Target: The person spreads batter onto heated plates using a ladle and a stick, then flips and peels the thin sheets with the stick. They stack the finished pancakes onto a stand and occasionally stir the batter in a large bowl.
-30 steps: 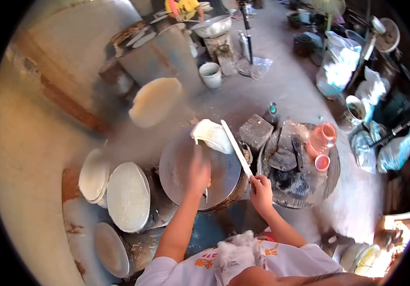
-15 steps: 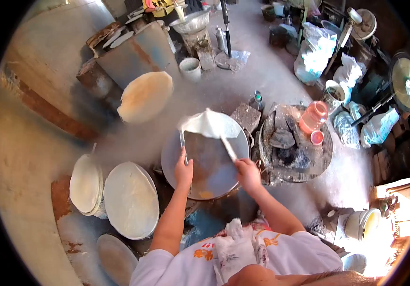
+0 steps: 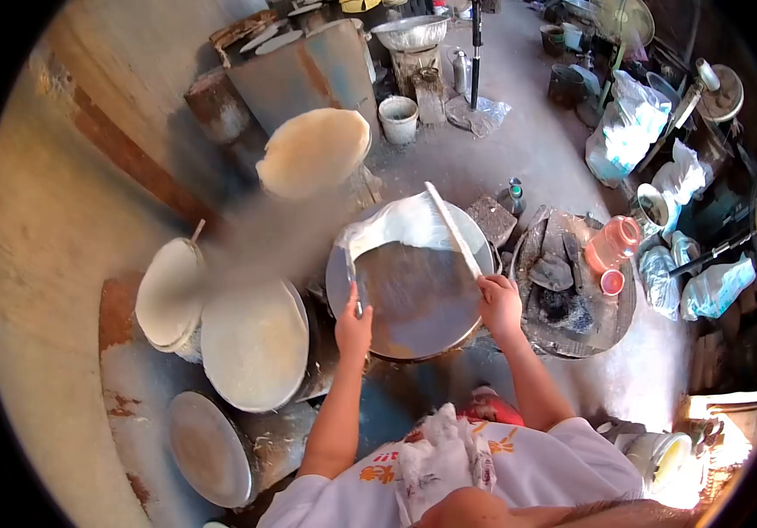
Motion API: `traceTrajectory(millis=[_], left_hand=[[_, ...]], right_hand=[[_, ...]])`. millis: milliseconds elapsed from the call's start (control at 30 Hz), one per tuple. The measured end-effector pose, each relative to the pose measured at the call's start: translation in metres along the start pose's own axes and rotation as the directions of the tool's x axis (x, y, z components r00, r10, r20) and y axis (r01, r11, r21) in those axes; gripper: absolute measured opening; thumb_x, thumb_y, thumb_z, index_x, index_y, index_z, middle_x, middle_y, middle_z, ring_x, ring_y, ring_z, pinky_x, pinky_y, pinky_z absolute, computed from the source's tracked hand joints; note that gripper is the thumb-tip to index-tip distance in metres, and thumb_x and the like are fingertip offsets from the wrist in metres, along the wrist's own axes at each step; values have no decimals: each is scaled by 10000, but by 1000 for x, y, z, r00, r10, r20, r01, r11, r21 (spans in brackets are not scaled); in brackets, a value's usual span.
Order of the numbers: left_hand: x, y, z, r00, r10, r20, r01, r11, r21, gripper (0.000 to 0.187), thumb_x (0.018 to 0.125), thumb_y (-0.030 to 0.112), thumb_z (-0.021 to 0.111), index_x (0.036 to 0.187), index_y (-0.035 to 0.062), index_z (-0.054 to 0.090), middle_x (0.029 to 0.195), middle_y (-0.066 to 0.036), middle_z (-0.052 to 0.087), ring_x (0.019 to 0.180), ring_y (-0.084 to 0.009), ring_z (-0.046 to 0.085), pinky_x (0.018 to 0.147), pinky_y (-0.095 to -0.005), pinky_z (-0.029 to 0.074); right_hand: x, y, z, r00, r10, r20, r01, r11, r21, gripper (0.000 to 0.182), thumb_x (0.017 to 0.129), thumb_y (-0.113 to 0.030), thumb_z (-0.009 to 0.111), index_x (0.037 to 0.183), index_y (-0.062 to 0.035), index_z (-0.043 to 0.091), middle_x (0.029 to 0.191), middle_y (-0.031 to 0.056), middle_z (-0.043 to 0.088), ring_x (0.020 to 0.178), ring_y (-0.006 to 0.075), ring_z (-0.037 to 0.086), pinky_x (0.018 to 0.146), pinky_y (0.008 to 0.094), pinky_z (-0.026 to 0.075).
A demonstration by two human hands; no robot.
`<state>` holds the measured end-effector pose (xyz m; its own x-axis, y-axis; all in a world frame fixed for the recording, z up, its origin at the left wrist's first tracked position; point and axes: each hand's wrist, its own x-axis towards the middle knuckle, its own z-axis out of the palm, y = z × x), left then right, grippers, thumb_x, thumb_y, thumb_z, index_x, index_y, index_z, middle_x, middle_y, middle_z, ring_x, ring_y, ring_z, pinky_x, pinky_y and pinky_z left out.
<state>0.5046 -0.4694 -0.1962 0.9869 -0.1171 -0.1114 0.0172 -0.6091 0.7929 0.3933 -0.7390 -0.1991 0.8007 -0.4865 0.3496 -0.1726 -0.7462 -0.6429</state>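
Observation:
My left hand (image 3: 354, 329) is closed round the handle of a thin metal tool (image 3: 350, 273) at the left side of a large round pan (image 3: 414, 330). A long pale stick (image 3: 453, 227) slants up and left from my right hand (image 3: 500, 305), which grips its lower end. Between the two tools a thin white sheet (image 3: 405, 222) stretches over the far part of the pan, its near edge curved. The near part of the pan's grey surface is bare of the sheet.
Round pale discs (image 3: 255, 348) stand left, another (image 3: 317, 154) behind them. A round board (image 3: 572, 334) at right carries a pink jar (image 3: 612, 244) and dark lumps. A green-capped bottle (image 3: 512, 197) and a block (image 3: 493, 220) lie beyond the pan. Grey blur covers the left middle.
The view has shifted, so the scene sits differently. My hands are farther apart, the stick slants more across the pan, and the white sheet is spread wider.

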Motion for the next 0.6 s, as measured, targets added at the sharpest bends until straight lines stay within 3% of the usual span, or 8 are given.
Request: traceTrajectory(millis=[133,200,267,367,400,500,600], left_hand=[[-12,-3,9,991,-128,-35,123,987,-106,622,839,120,601,1408,222,372,1285,-149,538,1115,-293,572,896,-334,449],[-23,-11,21,987,-49,-153,42,998,-52,621,842,113,600,1409,218,371,1217,-147,574,1019,-279,603,827,-332,470],[-34,-11,35,940,123,-318,-93,990,106,614,849,98,595,1410,216,376,1070,-134,656,820,-252,669,698,-330,509],[-75,50,30,910,-379,-168,330,907,-262,589,868,73,572,1412,198,382,726,-66,593,482,-149,548,464,-284,456],[-85,53,38,924,-328,-196,210,865,-455,588,888,51,544,1427,193,355,572,5,388,361,-74,348,333,-247,324],[-111,76,51,895,-434,-107,236,661,-712,617,895,39,537,1445,197,307,590,8,390,382,-88,380,332,-257,332],[-144,101,42,880,-474,17,228,391,-892,562,942,92,490,1431,303,310,568,21,339,384,-80,331,336,-240,303]], right_hand=[[7,2,13,990,-48,133,32,993,118,319,682,-9,602,987,-76,667,996,69,631,893,313,579,794,381,488],[32,-2,25,966,-118,232,99,991,95,331,689,-25,600,1010,-80,659,1013,77,612,960,308,564,821,382,479],[61,-7,29,923,-206,325,179,978,111,338,687,-22,592,1013,-81,660,1023,85,601,1000,308,550,840,384,469],[70,-9,41,870,-309,385,242,947,213,346,685,-22,598,1018,-89,666,1016,91,601,1008,305,543,846,385,466],[70,-9,46,850,-335,407,250,936,250,335,687,-25,604,1009,-88,671,1023,91,603,1008,303,543,848,381,466],[85,9,41,769,-517,375,419,852,315,302,708,-16,589,977,-109,691,994,39,628,983,287,549,818,376,487],[122,58,8,808,-457,371,395,888,234,278,713,-15,587,949,-107,702,964,42,645,967,285,560,817,377,484]])
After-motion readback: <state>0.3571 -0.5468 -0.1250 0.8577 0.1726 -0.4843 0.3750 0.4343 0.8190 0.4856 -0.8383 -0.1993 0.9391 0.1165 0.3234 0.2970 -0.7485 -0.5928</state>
